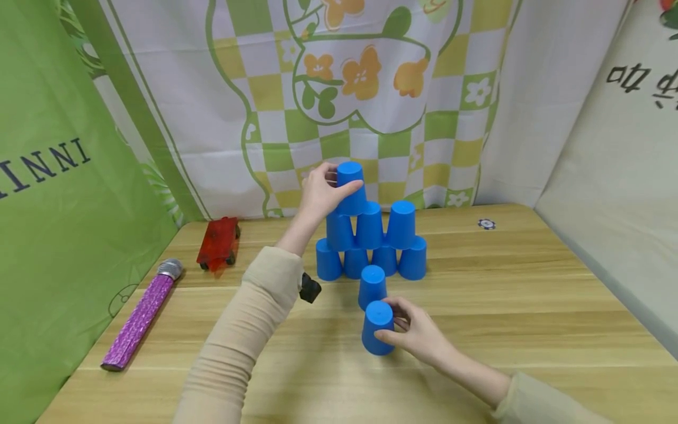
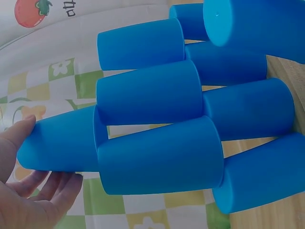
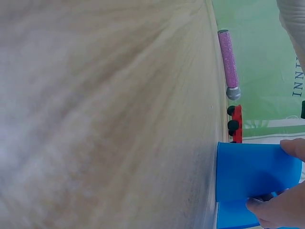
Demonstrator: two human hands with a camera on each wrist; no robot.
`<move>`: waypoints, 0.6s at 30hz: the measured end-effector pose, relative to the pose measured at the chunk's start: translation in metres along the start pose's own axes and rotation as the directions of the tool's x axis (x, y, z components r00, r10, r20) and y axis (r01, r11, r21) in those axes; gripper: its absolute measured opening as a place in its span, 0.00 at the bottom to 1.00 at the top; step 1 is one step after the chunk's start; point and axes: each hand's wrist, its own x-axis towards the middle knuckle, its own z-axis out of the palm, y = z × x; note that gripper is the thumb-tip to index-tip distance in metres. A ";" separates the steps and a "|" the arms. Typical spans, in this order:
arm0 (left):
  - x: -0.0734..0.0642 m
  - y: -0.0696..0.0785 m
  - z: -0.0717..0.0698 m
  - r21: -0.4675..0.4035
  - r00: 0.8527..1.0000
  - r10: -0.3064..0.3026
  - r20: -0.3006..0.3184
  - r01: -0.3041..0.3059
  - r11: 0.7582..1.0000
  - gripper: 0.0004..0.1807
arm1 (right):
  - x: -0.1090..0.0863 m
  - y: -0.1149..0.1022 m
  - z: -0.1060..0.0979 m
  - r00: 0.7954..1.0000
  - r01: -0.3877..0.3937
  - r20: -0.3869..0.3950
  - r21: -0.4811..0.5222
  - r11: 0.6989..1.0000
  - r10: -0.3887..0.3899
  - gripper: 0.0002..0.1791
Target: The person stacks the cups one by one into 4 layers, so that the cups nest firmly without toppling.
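My left hand (image 1: 322, 191) grips an upside-down blue cup (image 1: 352, 203) with thumb and fingers. That cup stands over the left and middle cups of a three-cup row (image 1: 401, 227); the left wrist view shows its rim touching them. Beneath is a bottom row (image 1: 413, 259) of several blue cups, all mouth down. Nearer the front, my right hand (image 1: 421, 337) holds another inverted cup (image 1: 377, 333) by its right side, thumb in front. In the right wrist view this cup (image 3: 252, 169) has its rim at the tabletop. Just behind it stands one more blue cup (image 1: 372, 287).
A purple microphone (image 1: 140, 321) and a red toy car (image 1: 219, 241) lie on the left of the wooden table (image 1: 503, 306). A small black object (image 1: 309, 288) shows beside the left sleeve. A round chip-like disc (image 1: 486, 224) lies back right. Patterned cloth (image 1: 371, 141) hangs behind.
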 end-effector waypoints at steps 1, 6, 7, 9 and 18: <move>0.000 0.000 0.000 -0.002 1.000 -0.002 0.003 0.002 1.000 0.34 | 0.000 0.000 0.000 1.000 0.000 -0.001 0.000 1.000 0.000 0.28; -0.002 -0.002 -0.002 -0.012 1.000 -0.020 0.020 0.021 1.000 0.37 | 0.000 -0.001 -0.001 1.000 -0.006 -0.004 -0.002 1.000 0.006 0.28; -0.002 -0.002 -0.002 -0.016 1.000 -0.023 0.019 0.023 1.000 0.37 | 0.000 -0.001 -0.001 1.000 -0.007 -0.005 -0.002 1.000 0.007 0.29; -0.005 -0.004 -0.004 -0.030 1.000 -0.025 0.010 0.026 0.999 0.38 | -0.001 -0.002 -0.001 1.000 -0.013 -0.013 -0.002 1.000 0.013 0.29; -0.026 -0.018 -0.012 -0.160 0.995 0.007 -0.100 -0.023 0.987 0.34 | -0.005 -0.008 -0.011 0.998 -0.025 -0.054 -0.013 1.000 0.024 0.29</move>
